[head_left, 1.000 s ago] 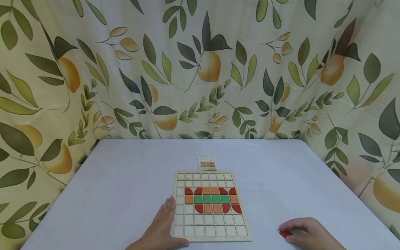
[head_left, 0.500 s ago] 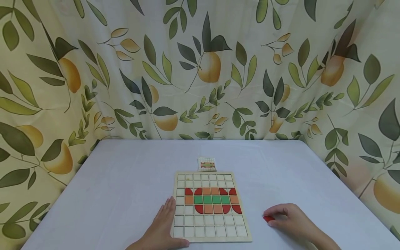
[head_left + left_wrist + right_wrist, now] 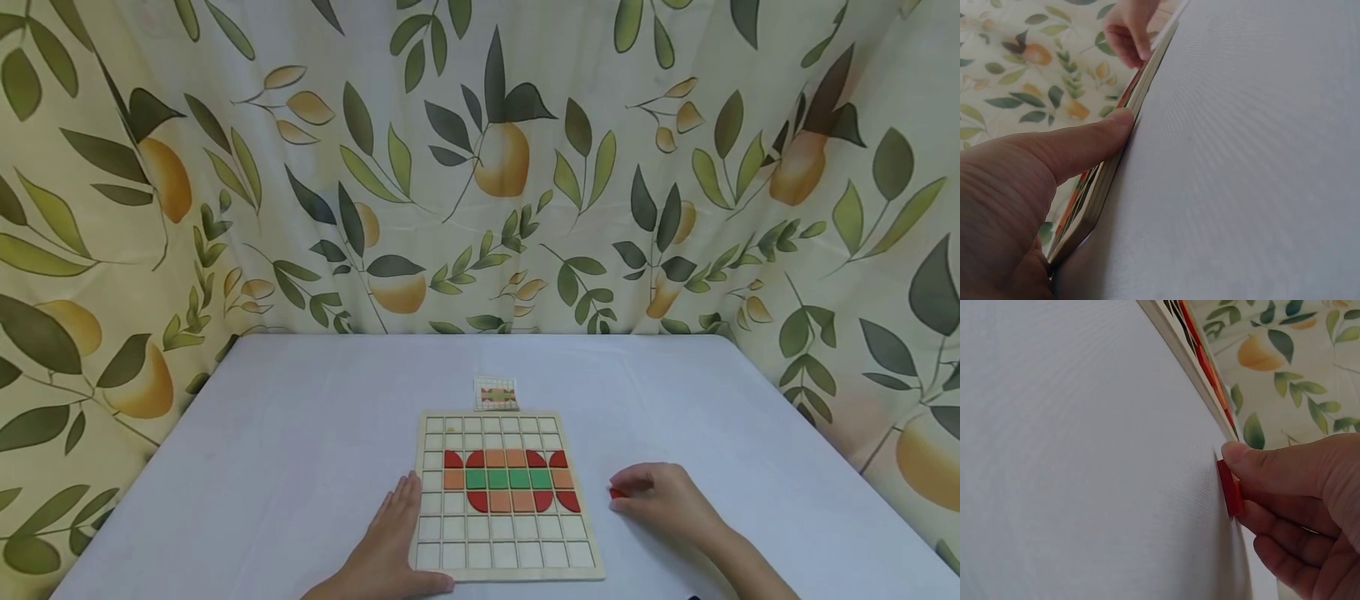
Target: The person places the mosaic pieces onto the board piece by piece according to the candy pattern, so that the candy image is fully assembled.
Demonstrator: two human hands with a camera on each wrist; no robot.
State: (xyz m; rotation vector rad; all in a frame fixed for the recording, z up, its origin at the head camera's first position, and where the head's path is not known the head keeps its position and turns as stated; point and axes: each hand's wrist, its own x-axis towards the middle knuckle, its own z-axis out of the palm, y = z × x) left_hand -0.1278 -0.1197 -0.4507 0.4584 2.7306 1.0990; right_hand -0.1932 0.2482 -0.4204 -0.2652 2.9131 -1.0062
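Observation:
A wooden grid board (image 3: 517,575) lies flat on the table. Red rounded tiles, orange square tiles (image 3: 497,457) and a row of green square tiles (image 3: 497,478) fill part of its grid. My left hand (image 3: 382,537) rests along the board's left side, fingers straight, its thumb (image 3: 1100,134) against the near edge. To the right of the board, my right hand (image 3: 667,504) pinches a small red tile (image 3: 1230,489) between thumb and fingertips. In the right wrist view this tile is seen edge-on, low over the tablecloth, partly hidden by the fingers.
Just beyond the board lies a small card (image 3: 496,393) printed with a coloured grid pattern. A white cloth (image 3: 315,417) covers the table. Behind and at both sides hangs a leaf-and-fruit curtain (image 3: 480,250).
Holding the red tile, my right hand has moved left and away from me, closer to the board's right edge. My left hand and the board have stayed in place.

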